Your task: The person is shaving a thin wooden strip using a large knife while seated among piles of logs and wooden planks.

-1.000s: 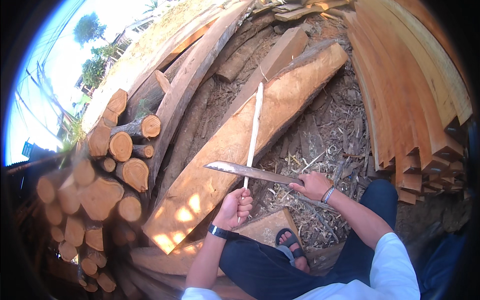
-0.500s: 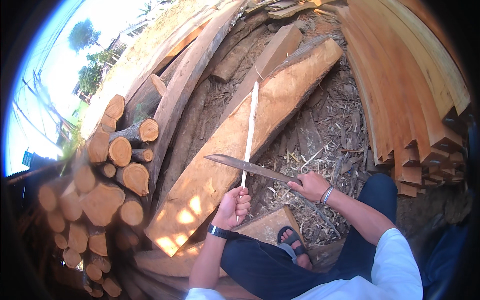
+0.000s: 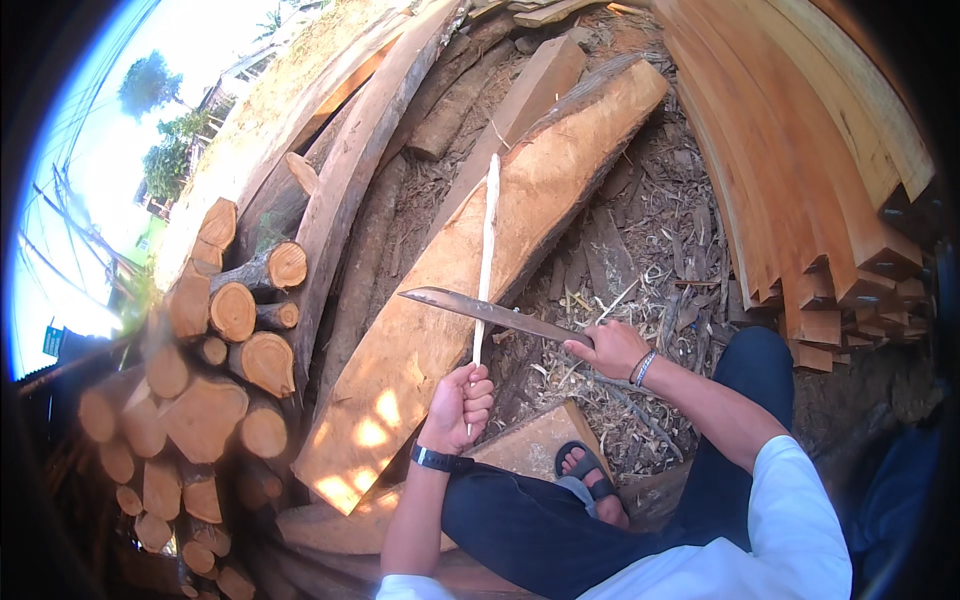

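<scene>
My left hand (image 3: pixel 458 410) is closed in a fist around the lower part of a peeled, pale stick (image 3: pixel 489 225), whose thin end shows below the fist. The stick points up and away, in front of a thick, bark-edged wooden slab (image 3: pixel 420 320). In my right hand (image 3: pixel 614 352) is the handle of a machete (image 3: pixel 510 319), fingers wrapped round it. Its long, worn blade points left and crosses the stick a little above my left fist. Whether the edge bites into the wood I cannot tell.
A stack of cut logs (image 3: pixel 205 418) stands at the left. Sawn beams (image 3: pixel 780 180) are piled at the right. Bark and pale shavings (image 3: pixel 640 400) cover the ground beyond my sandalled foot (image 3: pixel 590 483). A short board (image 3: pixel 530 443) lies beside that foot.
The whole view has shifted slightly. The machete blade now crosses the stick slightly farther up from my left fist. Both hands keep their grip.
</scene>
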A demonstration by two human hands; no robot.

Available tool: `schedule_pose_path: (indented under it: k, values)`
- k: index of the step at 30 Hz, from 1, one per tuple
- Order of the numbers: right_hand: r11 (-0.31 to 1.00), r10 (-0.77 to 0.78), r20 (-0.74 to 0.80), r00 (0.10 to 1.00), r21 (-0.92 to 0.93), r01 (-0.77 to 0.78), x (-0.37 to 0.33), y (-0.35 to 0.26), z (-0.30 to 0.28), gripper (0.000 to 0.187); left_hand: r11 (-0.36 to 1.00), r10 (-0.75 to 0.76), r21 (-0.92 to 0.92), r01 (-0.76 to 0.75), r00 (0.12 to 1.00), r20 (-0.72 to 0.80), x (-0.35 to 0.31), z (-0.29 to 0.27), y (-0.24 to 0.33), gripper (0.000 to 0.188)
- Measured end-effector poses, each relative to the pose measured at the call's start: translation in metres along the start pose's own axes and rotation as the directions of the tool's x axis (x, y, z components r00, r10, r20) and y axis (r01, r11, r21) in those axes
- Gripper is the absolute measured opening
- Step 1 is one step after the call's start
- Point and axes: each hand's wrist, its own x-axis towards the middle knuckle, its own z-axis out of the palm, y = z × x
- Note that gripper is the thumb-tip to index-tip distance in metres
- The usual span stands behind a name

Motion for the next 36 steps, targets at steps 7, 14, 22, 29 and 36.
schedule_pose_path:
  k: [7, 14, 22, 29, 36]
  values:
    - [0.999, -0.024, -0.002, 1.0, -0.039, 0.024, 0.001, 0.005, -0.008, 0.07, 0.999, 0.001, 0.038, 0.001, 0.999, -0.034, -0.001, -0.003, -0.004, 0.028]
    - [0.991, -0.099, 0.08, 0.992, -0.079, 0.105, -0.011, 0.0, -0.007, 0.071, 0.998, 0.012, 0.057, -0.007, 0.997, -0.077, -0.002, -0.005, 0.0, 0.028]
    - [0.995, -0.08, 0.03, 0.996, -0.051, 0.081, -0.005, -0.002, -0.004, 0.072, 1.0, -0.002, 0.024, 0.004, 0.996, -0.087, -0.001, -0.002, -0.002, 0.028]
    - [1.0, 0.019, 0.005, 1.0, 0.002, -0.019, 0.005, 0.002, 0.003, 0.071, 0.986, 0.032, 0.165, -0.014, 0.994, -0.108, 0.005, 0.007, -0.009, 0.027]
    - [0.998, 0.029, -0.016, 0.999, -0.058, -0.03, 0.013, 0.007, -0.003, 0.072, 0.959, 0.083, 0.282, -0.041, 0.987, -0.138, 0.007, 0.017, -0.018, 0.025]
